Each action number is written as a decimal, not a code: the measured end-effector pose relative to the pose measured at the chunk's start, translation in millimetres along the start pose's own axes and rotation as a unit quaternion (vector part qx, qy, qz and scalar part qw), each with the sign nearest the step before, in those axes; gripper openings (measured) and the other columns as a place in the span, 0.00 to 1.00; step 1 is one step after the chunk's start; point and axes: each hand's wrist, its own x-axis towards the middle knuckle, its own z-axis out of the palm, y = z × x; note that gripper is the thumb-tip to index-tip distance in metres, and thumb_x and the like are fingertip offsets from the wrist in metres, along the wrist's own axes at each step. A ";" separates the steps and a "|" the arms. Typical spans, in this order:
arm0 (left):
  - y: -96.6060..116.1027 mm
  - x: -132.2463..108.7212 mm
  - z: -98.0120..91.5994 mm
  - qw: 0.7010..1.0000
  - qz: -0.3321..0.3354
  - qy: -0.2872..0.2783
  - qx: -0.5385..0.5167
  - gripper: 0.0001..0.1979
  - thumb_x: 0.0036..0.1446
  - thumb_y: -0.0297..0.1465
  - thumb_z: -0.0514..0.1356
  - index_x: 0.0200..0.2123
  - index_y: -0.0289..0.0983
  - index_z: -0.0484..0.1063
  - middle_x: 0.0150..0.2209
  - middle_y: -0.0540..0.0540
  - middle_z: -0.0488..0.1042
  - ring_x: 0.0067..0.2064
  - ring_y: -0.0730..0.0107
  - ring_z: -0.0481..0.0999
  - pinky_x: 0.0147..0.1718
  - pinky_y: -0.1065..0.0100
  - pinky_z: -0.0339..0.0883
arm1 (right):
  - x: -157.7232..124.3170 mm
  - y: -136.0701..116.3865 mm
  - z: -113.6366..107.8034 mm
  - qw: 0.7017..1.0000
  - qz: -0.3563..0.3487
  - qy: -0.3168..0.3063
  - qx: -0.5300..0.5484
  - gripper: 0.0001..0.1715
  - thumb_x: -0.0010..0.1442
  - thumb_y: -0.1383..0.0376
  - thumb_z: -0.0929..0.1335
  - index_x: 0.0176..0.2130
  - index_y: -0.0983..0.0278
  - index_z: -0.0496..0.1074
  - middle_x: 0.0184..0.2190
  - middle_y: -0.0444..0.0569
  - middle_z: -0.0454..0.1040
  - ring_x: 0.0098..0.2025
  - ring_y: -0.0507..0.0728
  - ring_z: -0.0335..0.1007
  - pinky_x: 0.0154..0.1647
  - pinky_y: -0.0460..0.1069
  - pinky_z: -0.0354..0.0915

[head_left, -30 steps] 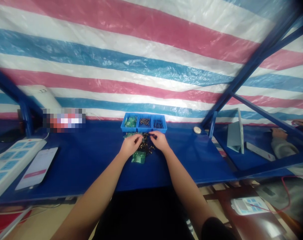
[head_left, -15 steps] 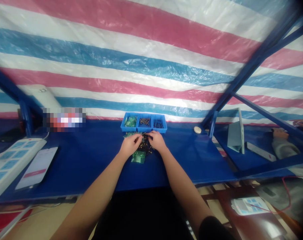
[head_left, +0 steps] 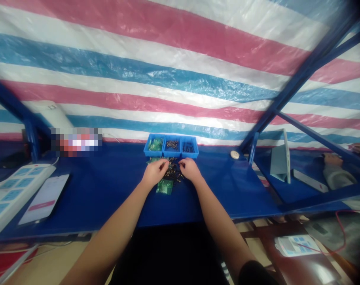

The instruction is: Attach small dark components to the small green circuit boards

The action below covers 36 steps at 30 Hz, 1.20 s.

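Observation:
My left hand and my right hand rest side by side on a heap of small dark and brassy parts on the blue table. Both hands have their fingers curled and pinched over the heap; what they pinch is too small to name. A green packet lies just in front of the heap, under my left hand's edge. Behind the heap stands a blue tray with three compartments: green pieces on the left, brassy parts in the middle, dark parts on the right.
A white power strip and a phone lie at the left. A small round white object sits by a blue frame post. Another person's hands work at the adjoining table on the right, near a standing grey panel.
My right hand shifted slightly left toward the heap's middle, then drew back a little. My left hand has hardly moved.

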 end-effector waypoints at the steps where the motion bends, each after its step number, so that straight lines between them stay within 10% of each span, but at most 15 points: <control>1: 0.2 -0.1 -0.1 1.000 -0.001 -0.002 0.001 0.14 0.63 0.40 0.53 0.39 0.40 0.75 0.30 0.50 0.77 0.28 0.73 0.74 0.28 0.72 0.63 | -0.9 -0.7 -1.3 1.000 0.001 0.005 0.011 0.11 0.56 0.70 0.66 0.36 0.62 0.77 0.32 0.51 0.74 0.38 0.58 0.69 0.43 0.51 0.65; 13: 6.4 -0.5 -1.4 0.996 0.082 -0.029 -0.014 0.17 0.61 0.42 0.57 0.47 0.39 0.73 0.25 0.50 0.74 0.27 0.72 0.72 0.30 0.71 0.65 | -4.5 -38.8 -7.1 0.902 0.079 0.022 0.425 0.12 0.53 0.57 0.70 0.35 0.62 0.72 0.25 0.43 0.73 0.24 0.51 0.67 0.28 0.47 0.66; 36: 4.3 1.2 -3.9 0.995 0.083 -0.057 -0.002 0.14 0.67 0.36 0.48 0.44 0.40 0.72 0.39 0.46 0.78 0.38 0.67 0.78 0.36 0.69 0.68 | -11.3 -47.0 -11.6 0.925 -0.025 0.042 0.377 0.16 0.56 0.57 0.71 0.41 0.63 0.77 0.35 0.50 0.79 0.33 0.55 0.74 0.36 0.50 0.70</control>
